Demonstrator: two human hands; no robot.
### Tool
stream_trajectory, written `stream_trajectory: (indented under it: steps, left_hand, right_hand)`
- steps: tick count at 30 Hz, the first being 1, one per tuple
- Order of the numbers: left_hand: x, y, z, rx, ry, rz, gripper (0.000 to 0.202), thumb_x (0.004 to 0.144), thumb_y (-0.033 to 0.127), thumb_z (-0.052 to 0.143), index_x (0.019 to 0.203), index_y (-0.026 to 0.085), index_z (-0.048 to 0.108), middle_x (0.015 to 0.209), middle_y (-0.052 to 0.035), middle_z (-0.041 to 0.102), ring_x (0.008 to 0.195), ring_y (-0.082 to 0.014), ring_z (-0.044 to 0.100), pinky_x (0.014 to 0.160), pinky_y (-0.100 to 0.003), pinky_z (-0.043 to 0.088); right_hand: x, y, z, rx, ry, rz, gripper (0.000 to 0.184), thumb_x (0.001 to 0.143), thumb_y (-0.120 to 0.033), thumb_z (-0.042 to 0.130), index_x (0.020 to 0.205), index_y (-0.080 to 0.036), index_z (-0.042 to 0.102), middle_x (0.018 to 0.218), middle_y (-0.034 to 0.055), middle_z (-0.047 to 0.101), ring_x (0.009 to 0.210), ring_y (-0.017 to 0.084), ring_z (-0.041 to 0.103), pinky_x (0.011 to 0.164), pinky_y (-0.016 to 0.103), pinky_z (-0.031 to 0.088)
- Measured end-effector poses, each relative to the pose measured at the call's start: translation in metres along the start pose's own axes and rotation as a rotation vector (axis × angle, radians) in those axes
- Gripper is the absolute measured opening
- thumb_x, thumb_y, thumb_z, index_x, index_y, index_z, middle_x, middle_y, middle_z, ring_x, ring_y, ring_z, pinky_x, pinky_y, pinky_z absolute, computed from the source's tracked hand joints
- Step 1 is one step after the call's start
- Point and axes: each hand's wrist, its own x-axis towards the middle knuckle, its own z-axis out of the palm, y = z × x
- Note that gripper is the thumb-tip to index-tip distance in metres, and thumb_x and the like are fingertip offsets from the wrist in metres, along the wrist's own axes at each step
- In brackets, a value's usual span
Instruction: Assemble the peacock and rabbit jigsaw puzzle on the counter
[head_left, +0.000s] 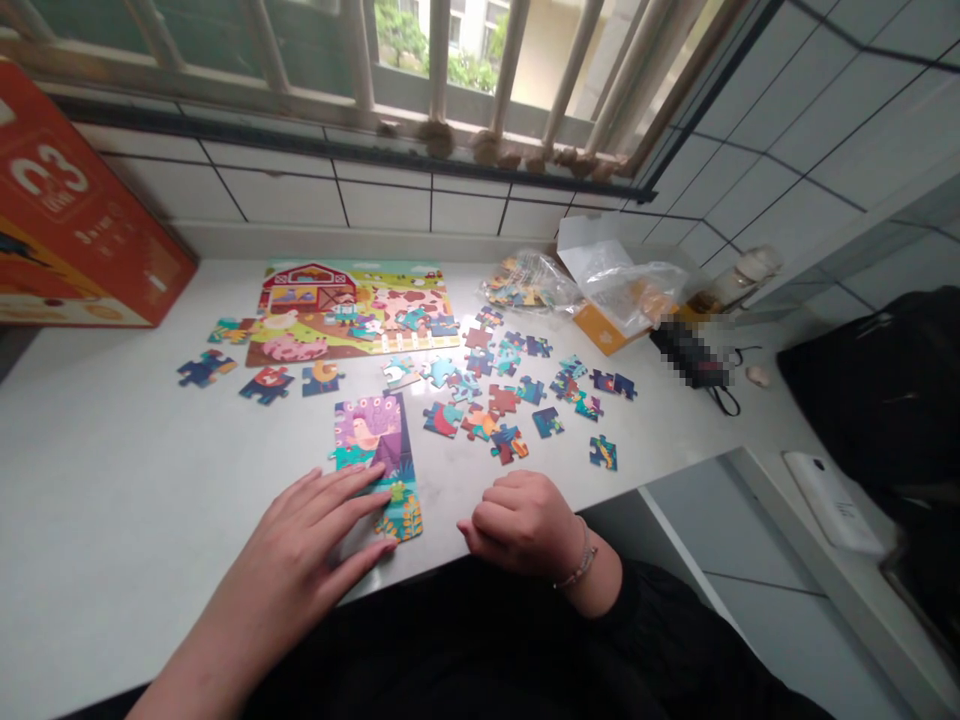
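Note:
My left hand lies with its fingers stretched over the left side of a partly joined jigsaw section, which shows a pink peacock, a purple shape and orange leaves. Its fingertips touch the pieces and cover some of them. My right hand rests curled at the counter's front edge, fingers folded in, with nothing visible in it. Beyond it several loose puzzle pieces are spread out, among them a blue piece with a red shape. A single piece lies apart on the right.
A joined farm puzzle lies at the back, with some loose pieces on it. Behind are a plastic bag of pieces and an open orange-and-white box. A red box stands left; a black bag lies right.

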Motion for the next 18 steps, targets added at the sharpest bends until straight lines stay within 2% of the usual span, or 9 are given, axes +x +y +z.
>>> stream_trajectory:
  steps: [2,5,7,10,12,14,18]
  left_hand:
    - [-0.001,-0.001,0.0,-0.003,-0.009,-0.002,0.044,0.105,0.061,0.069,0.143,0.038,0.072,0.158,-0.0033,0.069,0.138,-0.034,0.071,0.124,-0.06,0.05]
    - [-0.002,-0.002,0.0,-0.011,-0.012,-0.003,0.044,0.105,0.061,0.07,0.143,0.038,0.073,0.157,-0.0031,0.069,0.138,-0.0338,0.071,0.125,-0.06,0.05]
    - [-0.002,-0.002,0.0,-0.012,-0.011,-0.007,0.043,0.105,0.061,0.069,0.142,0.038,0.073,0.158,-0.0033,0.069,0.138,-0.0338,0.071,0.124,-0.061,0.05]
    - [-0.002,-0.002,0.0,-0.011,-0.009,-0.011,0.043,0.105,0.061,0.069,0.141,0.038,0.073,0.159,-0.0033,0.068,0.138,-0.0338,0.071,0.124,-0.06,0.05]
    - [-0.002,-0.002,0.0,-0.008,-0.006,-0.009,0.043,0.105,0.061,0.069,0.141,0.038,0.072,0.159,-0.0028,0.068,0.138,-0.0336,0.071,0.124,-0.06,0.05]
    - [-0.002,-0.002,0.001,-0.004,-0.003,-0.004,0.042,0.105,0.061,0.069,0.141,0.038,0.072,0.159,-0.0025,0.068,0.138,-0.0333,0.071,0.123,-0.059,0.05]
    - [-0.004,-0.004,0.002,0.003,-0.022,-0.008,0.044,0.104,0.061,0.071,0.142,0.038,0.072,0.16,-0.0027,0.068,0.14,-0.0328,0.069,0.125,-0.058,0.048]
  right_hand:
    - [0.003,0.006,-0.007,-0.05,-0.011,0.083,0.044,0.113,-0.034,0.056,0.07,-0.025,0.055,0.066,-0.0011,0.057,0.062,0.016,0.048,0.063,0.036,0.036]
    - [0.003,0.025,-0.019,-0.152,-0.019,0.374,0.034,0.114,-0.035,0.055,0.085,-0.024,0.068,0.082,0.0049,0.07,0.081,0.022,0.062,0.078,0.037,0.045]
    - [-0.001,0.043,-0.025,-0.259,-0.004,0.602,0.029,0.114,-0.04,0.055,0.109,-0.021,0.075,0.108,0.0125,0.077,0.105,0.029,0.067,0.093,0.043,0.049]
    - [-0.013,0.071,-0.025,-0.401,-0.015,0.825,0.05,0.113,-0.048,0.053,0.145,-0.012,0.067,0.147,0.0229,0.069,0.137,0.04,0.059,0.114,0.054,0.046]
    - [-0.022,0.085,-0.02,-0.412,-0.078,0.863,0.06,0.113,-0.05,0.05,0.154,-0.008,0.061,0.157,0.0248,0.063,0.146,0.042,0.054,0.123,0.058,0.042]
    - [-0.028,0.093,-0.014,-0.388,-0.155,0.842,0.064,0.113,-0.051,0.047,0.159,-0.007,0.058,0.164,0.0236,0.059,0.152,0.041,0.05,0.128,0.059,0.037]
    - [-0.033,0.098,-0.008,-0.338,-0.213,0.784,0.068,0.114,-0.052,0.045,0.166,-0.009,0.051,0.174,0.0193,0.048,0.158,0.039,0.047,0.131,0.058,0.036]
